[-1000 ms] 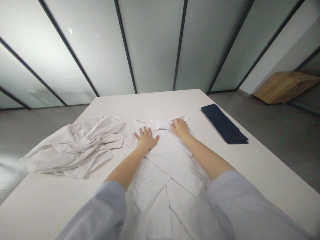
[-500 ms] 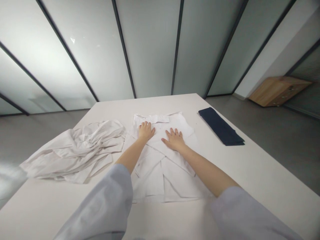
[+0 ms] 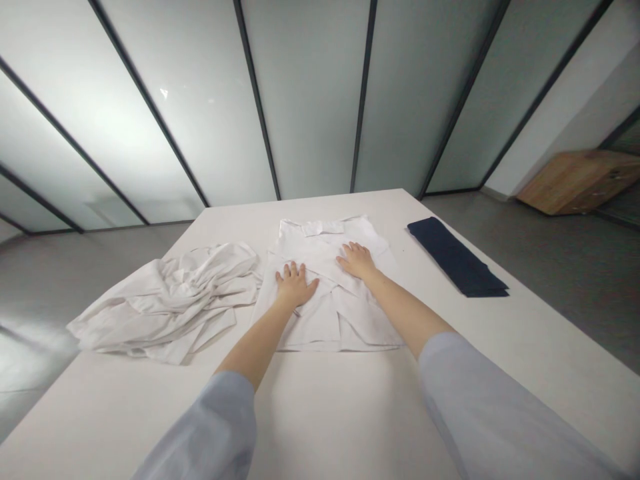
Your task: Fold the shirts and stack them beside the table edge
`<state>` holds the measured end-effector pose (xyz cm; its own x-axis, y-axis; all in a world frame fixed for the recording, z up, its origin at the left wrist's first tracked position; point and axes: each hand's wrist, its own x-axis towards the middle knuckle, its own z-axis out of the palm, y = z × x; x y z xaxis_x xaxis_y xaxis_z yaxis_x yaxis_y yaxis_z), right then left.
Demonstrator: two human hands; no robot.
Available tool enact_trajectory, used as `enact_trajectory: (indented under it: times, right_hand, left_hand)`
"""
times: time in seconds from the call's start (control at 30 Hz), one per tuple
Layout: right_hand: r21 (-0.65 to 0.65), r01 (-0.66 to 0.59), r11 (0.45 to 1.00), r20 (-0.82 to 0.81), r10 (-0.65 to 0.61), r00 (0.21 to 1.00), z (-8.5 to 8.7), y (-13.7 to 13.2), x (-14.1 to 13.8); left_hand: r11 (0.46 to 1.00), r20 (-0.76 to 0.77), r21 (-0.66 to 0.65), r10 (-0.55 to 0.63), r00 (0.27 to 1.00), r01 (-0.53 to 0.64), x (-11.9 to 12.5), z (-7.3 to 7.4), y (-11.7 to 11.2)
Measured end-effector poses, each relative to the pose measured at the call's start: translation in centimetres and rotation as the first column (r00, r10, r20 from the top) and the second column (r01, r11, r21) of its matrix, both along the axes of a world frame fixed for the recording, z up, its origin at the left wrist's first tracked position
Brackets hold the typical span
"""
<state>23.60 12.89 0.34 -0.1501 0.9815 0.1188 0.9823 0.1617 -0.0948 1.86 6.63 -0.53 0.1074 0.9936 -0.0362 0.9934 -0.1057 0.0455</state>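
A white garment (image 3: 320, 327) lies spread on the table in front of me, with overlapping panels and a narrow band along its far edge. On its left part rests my left hand (image 3: 296, 288), palm down and fingers spread. Farther away and to the right, my right hand (image 3: 358, 260) lies flat on the same cloth, its fingers stretched out. Neither hand grips anything. Some creases run across the cloth between and below the hands. My palms and forearms cover part of it.
To the left, a crumpled white cloth (image 3: 170, 303) is heaped, close against the garment. A folded dark navy cloth (image 3: 455, 257) lies near the right edge of the white table (image 3: 330, 413). Beyond stand frosted glass panels (image 3: 310, 100) and a wooden cabinet (image 3: 575, 183).
The garment's near edge has shifted away from me, and its visible length is shorter. My left hand has come nearer to me; my right hand has moved slightly farther away.
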Motion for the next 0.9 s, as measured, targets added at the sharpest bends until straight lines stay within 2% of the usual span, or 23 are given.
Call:
enact_trajectory:
  times: [0.17, 0.27, 0.4, 0.53, 0.67, 0.8, 0.9]
  right_hand:
    - [0.087, -0.06, 0.994, 0.028, 0.058, 0.998, 0.8, -3.2, 0.9]
    - [0.076, -0.076, 0.994, 0.029, 0.073, 0.997, 0.9, -6.1, 1.4]
    - [0.016, -0.101, 0.995, 0.036, 0.1, 0.994, 0.3, -9.0, 2.3]
    - [0.005, -0.156, 0.988, 0.003, 0.156, 0.988, -0.8, -9.8, 3.9]
    - [-0.007, -0.211, 0.977, -0.062, 0.21, 0.976, -1.6, -9.6, 5.2]
    - [0.062, -0.237, 0.969, -0.146, 0.244, 0.959, -1.0, -10.2, 5.0]
    - [0.142, -0.349, 0.926, -0.223, 0.374, 0.901, 0.0, -11.2, 4.0]
  left_hand:
    - [1.0, 0.017, 0.007, -0.013, 1.0, 0.013, 0.0, 0.2, 3.2]
    - [0.996, 0.04, 0.082, -0.032, 0.999, 0.028, -0.1, 0.6, 3.7]
    - [0.971, 0.038, 0.21, -0.128, 0.991, 0.117, -0.4, 1.1, 2.5]
    - [0.968, 0.043, 0.154, -0.207, 0.977, 0.198, -1.7, 1.3, 0.6]
    - [0.953, 0.145, 0.18, -0.27, 0.952, 0.243, -3.8, 0.9, -1.0]
    - [0.949, 0.197, 0.182, -0.293, 0.936, 0.258, -4.8, 0.6, -1.4]
    - [0.949, 0.192, 0.172, -0.294, 0.936, 0.263, -4.8, 0.6, -1.3]
